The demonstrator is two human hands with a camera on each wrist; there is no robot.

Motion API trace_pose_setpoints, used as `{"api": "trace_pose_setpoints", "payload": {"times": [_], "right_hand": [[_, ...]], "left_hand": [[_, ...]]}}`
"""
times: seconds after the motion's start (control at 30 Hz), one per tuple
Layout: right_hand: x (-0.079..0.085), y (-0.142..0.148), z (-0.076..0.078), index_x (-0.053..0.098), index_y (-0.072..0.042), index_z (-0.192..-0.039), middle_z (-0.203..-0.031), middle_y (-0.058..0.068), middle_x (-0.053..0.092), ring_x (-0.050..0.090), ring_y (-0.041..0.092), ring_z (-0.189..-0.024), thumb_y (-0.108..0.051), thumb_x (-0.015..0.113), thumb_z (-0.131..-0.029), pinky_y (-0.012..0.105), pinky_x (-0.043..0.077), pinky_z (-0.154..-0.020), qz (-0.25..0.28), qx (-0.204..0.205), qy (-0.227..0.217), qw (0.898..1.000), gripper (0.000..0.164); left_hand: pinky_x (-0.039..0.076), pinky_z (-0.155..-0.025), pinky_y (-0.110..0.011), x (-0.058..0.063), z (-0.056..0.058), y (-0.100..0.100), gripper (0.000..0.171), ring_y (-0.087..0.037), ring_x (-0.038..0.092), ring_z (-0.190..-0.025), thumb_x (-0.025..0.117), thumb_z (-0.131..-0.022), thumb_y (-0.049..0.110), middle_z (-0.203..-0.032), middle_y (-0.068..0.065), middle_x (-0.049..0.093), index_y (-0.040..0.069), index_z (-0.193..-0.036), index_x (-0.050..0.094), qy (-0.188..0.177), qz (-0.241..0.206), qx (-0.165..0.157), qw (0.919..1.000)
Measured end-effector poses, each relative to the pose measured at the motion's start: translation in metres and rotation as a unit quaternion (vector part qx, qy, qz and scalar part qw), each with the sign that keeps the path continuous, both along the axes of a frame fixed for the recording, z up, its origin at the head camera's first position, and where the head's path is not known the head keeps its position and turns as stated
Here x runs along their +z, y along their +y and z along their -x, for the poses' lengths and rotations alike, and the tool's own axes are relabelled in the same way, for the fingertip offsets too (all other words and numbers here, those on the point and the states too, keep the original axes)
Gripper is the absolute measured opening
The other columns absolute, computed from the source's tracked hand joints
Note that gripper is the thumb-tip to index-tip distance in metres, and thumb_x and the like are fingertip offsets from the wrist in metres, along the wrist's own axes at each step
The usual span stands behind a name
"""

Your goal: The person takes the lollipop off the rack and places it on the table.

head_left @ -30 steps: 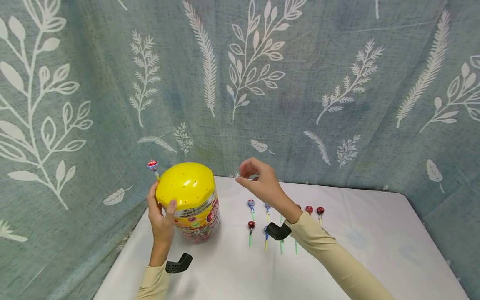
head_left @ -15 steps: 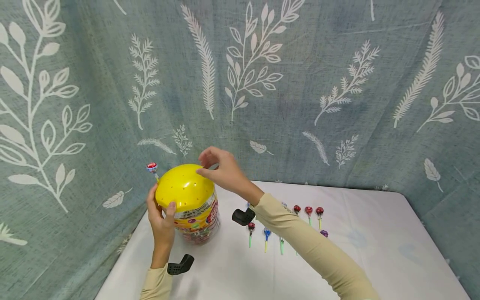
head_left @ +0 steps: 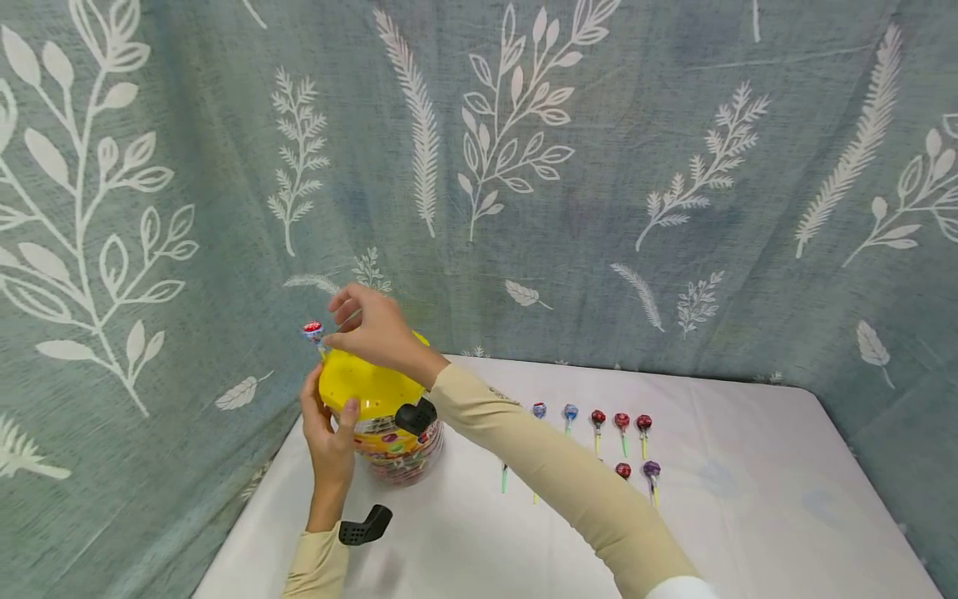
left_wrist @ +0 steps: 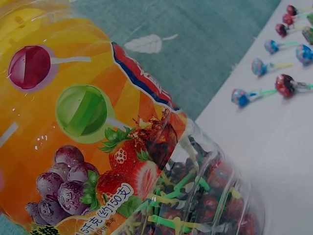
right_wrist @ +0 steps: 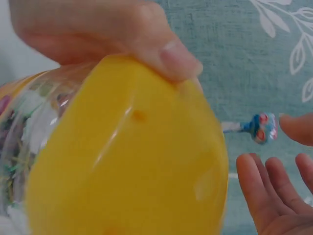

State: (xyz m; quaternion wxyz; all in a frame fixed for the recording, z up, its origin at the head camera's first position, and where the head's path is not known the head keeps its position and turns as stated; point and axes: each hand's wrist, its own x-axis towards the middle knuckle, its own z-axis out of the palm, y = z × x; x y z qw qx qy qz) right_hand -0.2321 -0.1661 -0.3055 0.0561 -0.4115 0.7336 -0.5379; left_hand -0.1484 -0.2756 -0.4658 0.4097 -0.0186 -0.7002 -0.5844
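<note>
A large clear jar point(head_left: 404, 464) with a yellow lid point(head_left: 359, 387) and a fruit-printed label point(left_wrist: 36, 122) leans toward the left. My left hand point(head_left: 329, 445) grips it at the lid, thumb on the near side and fingers round the far left. One lollipop point(head_left: 312, 330) in a red and blue wrapper sticks up beyond the lid; whether my left fingers or the lid holds its stick is hidden. Over the lid, my right hand point(head_left: 380, 333) reaches across to this lollipop. In the right wrist view, its fingers point(right_wrist: 281, 188) spread around the wrapped head, with a small gap at the thumb.
Several wrapped lollipops point(head_left: 599, 417) lie in two rows on the white tablecloth point(head_left: 756, 499), partly behind my right sleeve point(head_left: 554, 466). More lollipops point(left_wrist: 210, 200) fill the jar. A leaf-patterned curtain point(head_left: 584, 208) hangs behind and at the left of the table.
My right hand has swept left from above the lollipop rows, over the lid, to the upright lollipop. My left hand and the jar have hardly moved.
</note>
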Motion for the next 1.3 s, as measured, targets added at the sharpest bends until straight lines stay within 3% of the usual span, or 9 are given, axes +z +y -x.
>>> {"api": "trace_pose_setpoints", "payload": {"times": [0.3,0.47,0.6,0.73,1.0,1.3], "right_hand": [[-0.01,-0.023,0.002,0.052,-0.01,-0.111,-0.091,-0.001,0.059,0.057,0.001,-0.073,-0.004,0.071,-0.081,0.012,0.046,-0.066,-0.034,-0.005,0.019,0.999,0.036],[-0.018,-0.023,0.003,0.052,-0.008,-0.107,-0.082,-0.001,0.06,0.055,0.001,-0.068,0.001,0.067,-0.082,0.011,0.044,-0.065,-0.018,-0.018,0.056,0.998,0.031],[-0.02,-0.021,0.003,0.051,-0.008,-0.105,-0.083,0.002,0.063,0.056,0.001,-0.067,0.0,0.067,-0.083,0.012,0.045,-0.065,0.02,-0.024,0.054,0.998,0.029],[-0.018,-0.018,0.004,0.052,-0.007,-0.105,-0.085,0.004,0.062,0.058,0.003,-0.069,0.0,0.068,-0.083,0.013,0.046,-0.067,0.064,-0.036,0.04,0.997,0.028],[-0.009,-0.002,0.006,0.052,-0.005,-0.107,-0.086,0.006,0.063,0.06,0.008,-0.071,0.0,0.069,-0.082,0.015,0.048,-0.068,0.106,-0.043,0.044,0.992,0.03],[-0.004,0.023,0.012,0.054,-0.003,-0.105,-0.085,0.01,0.065,0.062,0.015,-0.07,0.002,0.07,-0.08,0.019,0.049,-0.067,0.14,-0.062,0.065,0.986,0.03]], "left_hand": [[0.038,-0.092,-0.02,0.022,-0.01,0.021,0.063,-0.014,0.045,-0.115,0.052,-0.089,0.01,-0.141,-0.007,0.037,0.006,-0.146,0.028,-0.006,0.006,-0.014,0.9999],[0.036,-0.094,-0.02,0.026,-0.011,0.026,0.062,-0.014,0.043,-0.119,0.052,-0.089,0.01,-0.143,-0.009,0.036,0.005,-0.146,0.028,-0.01,0.012,-0.011,0.9998],[0.036,-0.093,-0.021,0.026,-0.011,0.028,0.062,-0.015,0.043,-0.118,0.051,-0.088,0.011,-0.143,-0.009,0.036,0.006,-0.146,0.028,-0.008,0.01,-0.012,0.9998],[0.036,-0.091,-0.021,0.021,-0.01,0.025,0.063,-0.016,0.043,-0.118,0.051,-0.088,0.01,-0.143,-0.009,0.036,0.005,-0.146,0.028,-0.006,0.016,-0.009,0.9998],[0.034,-0.082,-0.024,-0.002,0.002,0.003,0.066,-0.019,0.044,-0.111,0.053,-0.087,0.014,-0.143,-0.004,0.038,0.015,-0.148,0.029,0.003,0.012,0.006,0.9999],[0.035,-0.084,-0.025,-0.003,0.001,-0.002,0.067,-0.021,0.044,-0.109,0.053,-0.085,0.014,-0.141,-0.005,0.039,0.015,-0.147,0.029,0.009,0.006,0.001,0.9999]]}}
